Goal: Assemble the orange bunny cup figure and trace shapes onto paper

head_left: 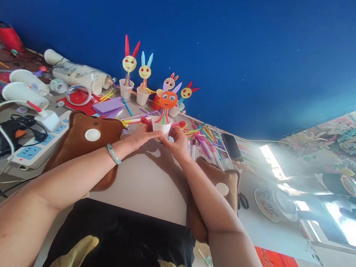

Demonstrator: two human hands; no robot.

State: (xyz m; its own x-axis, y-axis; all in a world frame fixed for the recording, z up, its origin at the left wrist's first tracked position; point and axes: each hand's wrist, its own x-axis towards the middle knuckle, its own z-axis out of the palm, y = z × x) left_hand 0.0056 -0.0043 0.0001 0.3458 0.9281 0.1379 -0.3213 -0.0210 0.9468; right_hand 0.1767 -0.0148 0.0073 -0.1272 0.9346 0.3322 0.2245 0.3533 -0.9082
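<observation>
My left hand (142, 136) and my right hand (178, 144) meet at a small white paper cup (161, 127) on the table, fingers pinched against its base from either side. Out of the cup rises an orange paper rabbit face (168, 100) on coloured straws, with pale purple ears. A green bangle (114, 154) circles my left wrist. Behind the cup, against the blue wall, stand several more cups with rabbit faces: one with red ears (129, 63), one with blue ears (145, 71), and smaller ones (186, 92).
Loose coloured straws (207, 138) lie right of the cup. Two brown cushions (87, 136) flank my arms. A power strip (36, 148) with cables lies left, beside stacked paper cups (79, 79), purple paper (108, 106) and a tape roll (79, 95). A dark phone (232, 146) and a white plate (273, 205) lie right.
</observation>
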